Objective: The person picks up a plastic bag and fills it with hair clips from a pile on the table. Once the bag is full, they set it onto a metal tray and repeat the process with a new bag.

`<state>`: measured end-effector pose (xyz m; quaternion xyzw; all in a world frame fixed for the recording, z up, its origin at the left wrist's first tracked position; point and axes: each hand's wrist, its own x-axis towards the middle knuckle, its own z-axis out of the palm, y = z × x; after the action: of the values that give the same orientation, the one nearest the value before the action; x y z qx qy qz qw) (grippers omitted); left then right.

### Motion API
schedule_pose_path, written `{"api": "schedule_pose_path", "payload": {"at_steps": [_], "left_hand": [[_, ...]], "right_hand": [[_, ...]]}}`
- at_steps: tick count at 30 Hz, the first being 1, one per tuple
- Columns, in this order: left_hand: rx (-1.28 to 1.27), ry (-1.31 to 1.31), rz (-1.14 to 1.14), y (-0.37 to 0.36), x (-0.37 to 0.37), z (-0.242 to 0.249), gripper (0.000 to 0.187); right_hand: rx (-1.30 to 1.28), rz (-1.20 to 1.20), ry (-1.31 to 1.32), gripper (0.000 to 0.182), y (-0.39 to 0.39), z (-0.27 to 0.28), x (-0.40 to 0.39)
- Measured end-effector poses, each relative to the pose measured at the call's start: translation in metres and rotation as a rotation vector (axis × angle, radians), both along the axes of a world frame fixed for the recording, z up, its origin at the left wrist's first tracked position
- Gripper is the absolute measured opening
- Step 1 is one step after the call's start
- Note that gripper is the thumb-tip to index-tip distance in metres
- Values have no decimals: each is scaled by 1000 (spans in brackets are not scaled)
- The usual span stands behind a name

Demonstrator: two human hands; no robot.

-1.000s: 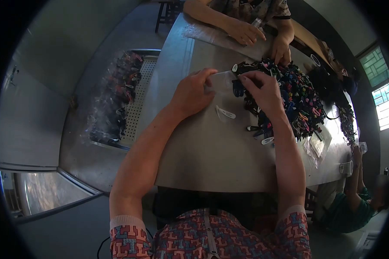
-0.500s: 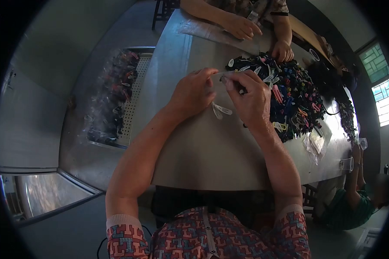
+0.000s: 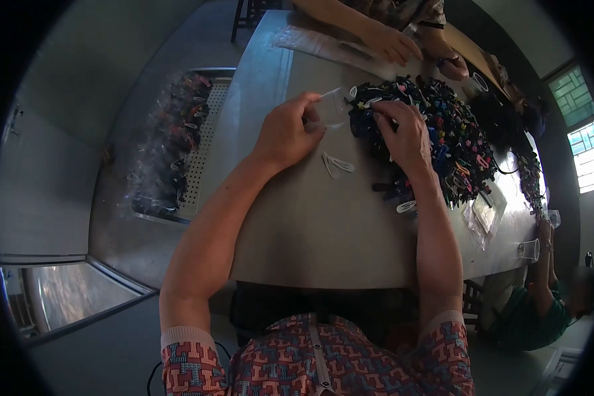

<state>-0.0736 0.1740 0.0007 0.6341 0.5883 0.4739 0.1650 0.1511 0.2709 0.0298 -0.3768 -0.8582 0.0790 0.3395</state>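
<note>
My left hand (image 3: pixel 290 131) holds a small clear plastic bag (image 3: pixel 334 109) by its left edge, above the table. My right hand (image 3: pixel 404 135) is at the left side of a big pile of hair clips (image 3: pixel 452 135), thumb and fingers bent over the dark clips. Whether a clip is between its fingertips is too small to tell. A few white clips (image 3: pixel 340 164) lie on the grey table (image 3: pixel 317 231) below the bag. Another white clip (image 3: pixel 406 206) lies at the pile's lower edge, beside my right forearm.
Across the table a person's hands (image 3: pixel 396 47) work near the pile. A long plastic packet (image 3: pixel 323 49) lies at the far edge. A tray of bagged clips (image 3: pixel 198 152) stands left. At right are a clear cup (image 3: pixel 529 250), a bag (image 3: pixel 485 218) and a seated person (image 3: pixel 538 310).
My right hand has moved away from the bag, right onto the pile. The bag now hangs spread from my left hand. The hands of the person opposite have shifted right.
</note>
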Motion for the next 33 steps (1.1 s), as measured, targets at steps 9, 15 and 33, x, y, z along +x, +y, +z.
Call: {"api": "schedule_pose_path", "payload": {"at_steps": [9,15,33], "left_hand": [[72,9,11,5,-3,-9,47],[40,-7,9,3,-4,-6,48],[35,8,12,4,-3,-6,45]], "right_hand": [[98,6,-314,25,0,3,14],[134,5,-288,20,3,2,16],[184,-19,-295,22,-22,-4,-12]]}}
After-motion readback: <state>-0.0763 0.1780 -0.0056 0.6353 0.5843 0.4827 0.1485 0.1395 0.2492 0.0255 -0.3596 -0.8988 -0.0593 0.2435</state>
